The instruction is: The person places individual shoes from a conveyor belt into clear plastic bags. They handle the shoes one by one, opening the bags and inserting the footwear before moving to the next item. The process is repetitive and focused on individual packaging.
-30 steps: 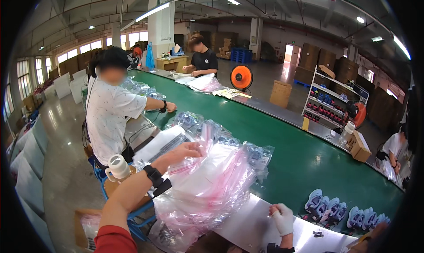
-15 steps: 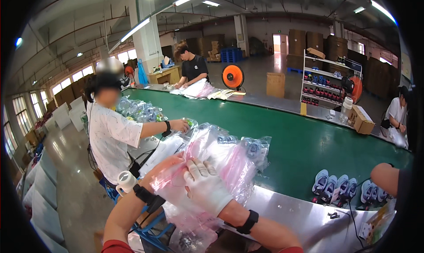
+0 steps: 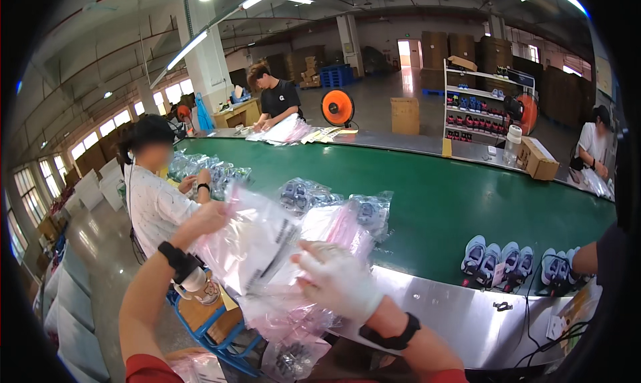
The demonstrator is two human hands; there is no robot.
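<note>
Clear plastic bag point(image 3: 257, 246) lifted in left hand point(image 3: 210, 216) grip, gloved right hand point(image 3: 337, 279) pressing flat, open, on bag pile point(image 3: 314, 276).

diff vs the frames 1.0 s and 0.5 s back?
The left hand has lifted one clear bag up off the bag pile, gripping its top edge. The gloved right hand, on the steel ledge a second ago, now presses on the pile. The small shoes on the green belt sit unchanged.
</note>
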